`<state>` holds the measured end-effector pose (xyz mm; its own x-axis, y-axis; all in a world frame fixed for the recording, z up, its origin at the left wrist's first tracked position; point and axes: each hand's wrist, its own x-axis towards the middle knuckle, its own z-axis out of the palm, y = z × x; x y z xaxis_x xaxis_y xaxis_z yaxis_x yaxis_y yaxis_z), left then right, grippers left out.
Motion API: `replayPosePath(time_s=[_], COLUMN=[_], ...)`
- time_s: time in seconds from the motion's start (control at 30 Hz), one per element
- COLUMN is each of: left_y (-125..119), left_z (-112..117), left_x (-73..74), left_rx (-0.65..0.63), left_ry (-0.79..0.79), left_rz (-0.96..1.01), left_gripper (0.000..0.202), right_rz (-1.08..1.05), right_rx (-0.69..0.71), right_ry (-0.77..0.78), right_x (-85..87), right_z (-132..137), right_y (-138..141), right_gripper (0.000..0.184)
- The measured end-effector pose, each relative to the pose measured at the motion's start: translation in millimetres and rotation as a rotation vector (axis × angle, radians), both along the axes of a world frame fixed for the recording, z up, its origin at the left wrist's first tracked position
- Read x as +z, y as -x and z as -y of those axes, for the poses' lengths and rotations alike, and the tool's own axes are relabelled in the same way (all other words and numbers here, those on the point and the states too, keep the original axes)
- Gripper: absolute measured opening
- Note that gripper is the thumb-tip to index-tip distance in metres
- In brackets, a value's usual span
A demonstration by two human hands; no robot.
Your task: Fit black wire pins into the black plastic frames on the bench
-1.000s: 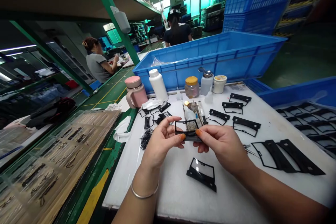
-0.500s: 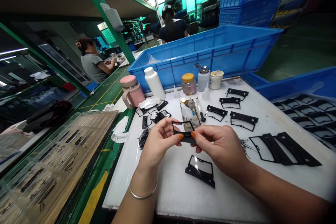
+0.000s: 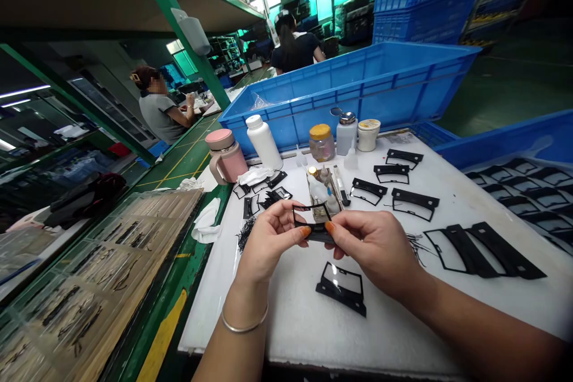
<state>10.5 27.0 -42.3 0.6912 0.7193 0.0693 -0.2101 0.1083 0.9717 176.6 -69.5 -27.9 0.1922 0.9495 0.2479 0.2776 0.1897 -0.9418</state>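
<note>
Between my two hands, above the white tabletop (image 3: 286,322), is a small black plastic frame (image 3: 319,229) with a window opening. My left hand (image 3: 273,239) pinches its left end, thumb on the near edge. On its right end, the thumb and fingers of my right hand (image 3: 371,245) are closed. My fingers hide parts of its ends. Just below lies a similar black frame (image 3: 342,299) with a clear pane. More black frames (image 3: 415,202) rest to the right, and thin black strips (image 3: 416,248) lie beside my right hand.
A small tray (image 3: 326,188) of dropper bottles stands beyond my hands. Behind it are a pink mug (image 3: 230,158), a white bottle (image 3: 264,143), a yellow-lidded jar (image 3: 321,144) and a large blue crate (image 3: 358,89). A compartment box (image 3: 89,268) is at left. Two people sit farther back.
My hands keep the black frame in nearly the same place, with only a very slight shift. The person at the left has raised a hand a little.
</note>
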Motion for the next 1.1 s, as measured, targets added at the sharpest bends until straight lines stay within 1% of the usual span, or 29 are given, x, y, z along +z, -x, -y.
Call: replayPosePath(time_s=[0.3, 0.4, 0.47, 0.53, 0.63, 0.7, 0.73, 0.8, 0.83, 0.87, 0.9, 0.93, 1.0, 1.03, 1.1], left_y=[-1.4, -0.4, 3.8, 11.8, 27.2, 35.7, 38.8, 43.2, 45.0, 47.1, 49.7, 53.1, 63.1, 69.8, 86.6], left_z=[0.9, -0.4, -2.2, -3.6, -1.9, 2.3, 4.9, 9.8, 11.8, 13.6, 15.5, 17.8, 26.5, 34.1, 57.6], left_x=[-0.6, -1.6, 0.6, 6.9, 20.2, 25.2, 24.8, 17.9, 12.4, 6.7, 1.8, -1.5, -2.0, 0.1, 3.4], left_rx=[0.016, 0.020, 0.039, 0.076, 0.146, 0.127, 0.093, 0.014, -0.001, 0.020, 0.081, 0.174, 0.407, 0.523, 0.712], left_ry=[-0.010, -0.025, -0.057, -0.116, -0.254, -0.340, -0.376, -0.449, -0.487, -0.523, -0.555, -0.587, -0.660, -0.699, -0.766], left_rz=[-0.016, -0.020, -0.038, -0.085, -0.268, -0.442, -0.529, -0.688, -0.754, -0.798, -0.813, -0.806, -0.755, -0.728, -0.670], left_gripper=[0.032, 0.033, 0.034, 0.037, 0.039, 0.036, 0.034, 0.028, 0.025, 0.024, 0.024, 0.027, 0.030, 0.027, 0.013], right_rz=[0.018, -0.003, -0.029, -0.062, -0.110, -0.120, -0.116, -0.090, -0.070, -0.049, -0.030, -0.019, -0.023, -0.033, -0.055], right_rx=[-0.006, 0.023, 0.041, 0.019, -0.051, -0.087, -0.095, -0.101, -0.097, -0.091, -0.087, -0.086, -0.087, -0.090, -0.100], right_ry=[-0.006, -0.011, -0.018, -0.026, -0.033, -0.036, -0.040, -0.045, -0.049, -0.057, -0.064, -0.068, -0.072, -0.071, -0.076], right_x=[-0.1, -1.9, -4.6, -7.8, -11.3, -12.1, -12.2, -12.3, -12.5, -12.7, -13.0, -13.4, -14.0, -14.2, -14.2], right_z=[-0.2, -1.1, -3.0, -6.1, -11.4, -13.7, -14.3, -14.2, -13.8, -13.4, -13.0, -12.7, -12.8, -13.1, -13.6], right_y=[0.5, -0.8, -3.3, -7.1, -13.1, -15.8, -16.5, -16.2, -15.5, -14.5, -13.6, -12.9, -12.4, -12.6, -13.7], right_gripper=[0.025, 0.025, 0.028, 0.031, 0.029, 0.027, 0.025, 0.023, 0.021, 0.021, 0.021, 0.021, 0.021, 0.021, 0.020])
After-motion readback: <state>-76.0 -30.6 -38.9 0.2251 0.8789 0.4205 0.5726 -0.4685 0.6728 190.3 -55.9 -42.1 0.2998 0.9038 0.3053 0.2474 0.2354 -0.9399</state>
